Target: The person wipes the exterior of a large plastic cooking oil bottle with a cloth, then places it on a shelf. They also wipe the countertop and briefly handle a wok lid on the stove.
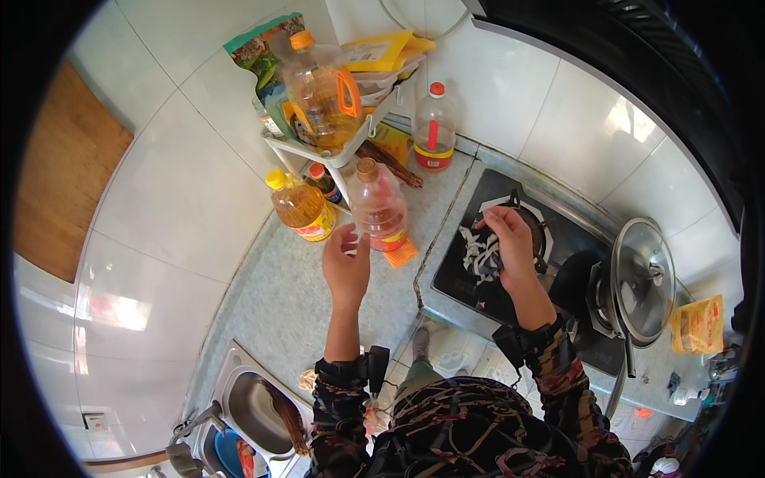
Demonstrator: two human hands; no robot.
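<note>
My left hand [346, 266] is held over the worktop with its fingers loosely curled and nothing in it. Just beside its thumb stands a plastic bottle [376, 206] with a brown cap and a red and yellow label; whether they touch I cannot tell. At the bottle's foot lies an orange bristled brush head [400, 253]. My right hand [510, 242] pinches a crumpled grey-and-white cloth [480, 256] over the black gas hob [460, 281], in front of the near burner [532, 224]. A yellow-capped oil bottle [303, 209] stands left of the brown-capped one.
A white rack [352, 146] carries a large oil jug [323, 95] and packets. A red-capped bottle [435, 134] stands by the wall. On the hob's right sits a pan with a glass lid [642, 281]. A steel sink [254, 406] lies lower left. The range hood [597, 48] overhangs upper right.
</note>
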